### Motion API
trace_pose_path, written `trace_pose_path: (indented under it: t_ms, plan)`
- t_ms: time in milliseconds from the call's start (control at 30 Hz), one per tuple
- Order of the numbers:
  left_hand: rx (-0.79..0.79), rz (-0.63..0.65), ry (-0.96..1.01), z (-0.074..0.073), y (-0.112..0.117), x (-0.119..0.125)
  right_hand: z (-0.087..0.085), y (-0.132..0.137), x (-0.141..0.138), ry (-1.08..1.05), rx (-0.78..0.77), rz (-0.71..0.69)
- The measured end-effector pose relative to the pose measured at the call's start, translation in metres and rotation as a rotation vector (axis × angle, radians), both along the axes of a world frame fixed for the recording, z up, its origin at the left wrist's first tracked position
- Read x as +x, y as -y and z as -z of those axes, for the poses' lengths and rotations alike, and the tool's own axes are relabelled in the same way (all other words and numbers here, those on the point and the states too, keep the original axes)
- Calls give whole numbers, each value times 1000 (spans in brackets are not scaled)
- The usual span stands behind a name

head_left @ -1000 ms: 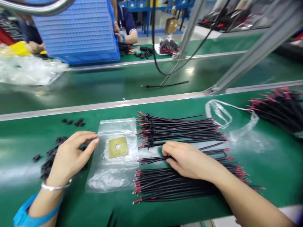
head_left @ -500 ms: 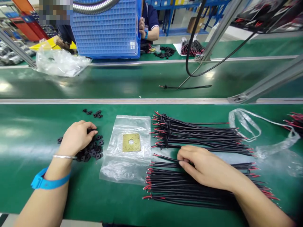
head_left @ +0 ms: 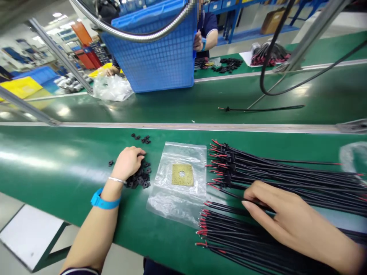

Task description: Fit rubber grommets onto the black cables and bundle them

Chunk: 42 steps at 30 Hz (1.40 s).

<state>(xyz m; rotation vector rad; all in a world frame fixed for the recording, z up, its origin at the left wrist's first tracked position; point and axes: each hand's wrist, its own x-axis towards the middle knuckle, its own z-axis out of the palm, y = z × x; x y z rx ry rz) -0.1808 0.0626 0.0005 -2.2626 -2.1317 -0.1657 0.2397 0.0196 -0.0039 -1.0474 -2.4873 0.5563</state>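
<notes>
Farther than before from the cable row (head_left: 226,231) under the right hand (head_left: 286,217), the pinched cable (head_left: 229,193) now seems singled out, held between closed thumb and forefinger. Black pieces (head_left: 140,179) lie beneath the left hand's (head_left: 127,162) curled fingers; its grip is hidden.

No text, brand or number can be read here. Small whitish labels (head_left: 215,5) are on the blue plastic bins (head_left: 211,8) of the rear shelf, but they are too small and blurred for reading. On the white paper sheet (head_left: 244,59) across the bench, I cannot distinguish any writing.
</notes>
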Motion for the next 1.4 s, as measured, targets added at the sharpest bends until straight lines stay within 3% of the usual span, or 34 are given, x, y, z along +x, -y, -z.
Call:
trace_pose_path:
  t_ms: [233, 467, 600, 700, 800, 1100, 1267, 1400]
  plan:
    - [41, -67, 33, 0, -4, -3, 9, 0, 1, -9, 51, -30]
    - [18, -128, 108, 8, -59, -18, 11, 0, -3, 19, 69, -51]
    - [-108, -3, 189, -1, -75, -26, 12, 1, -3, 28, 111, -74]
    - [-205, 144, 250, -10, -66, -21, 14, 3, -2, 28, 144, -73]
    - [-244, 184, 310, -16, -49, -13, 16, 5, -1, 22, 169, -73]
    - [-182, 20, 744, -31, -14, -1, 14, 5, -6, 10, 222, -65]
    - [-248, 1, 1103, -30, 3, 26, 13, 5, -9, 16, 215, -46]
    - [-316, 6, 1283, -30, 7, 52, 14, 6, -8, 41, 176, -44]
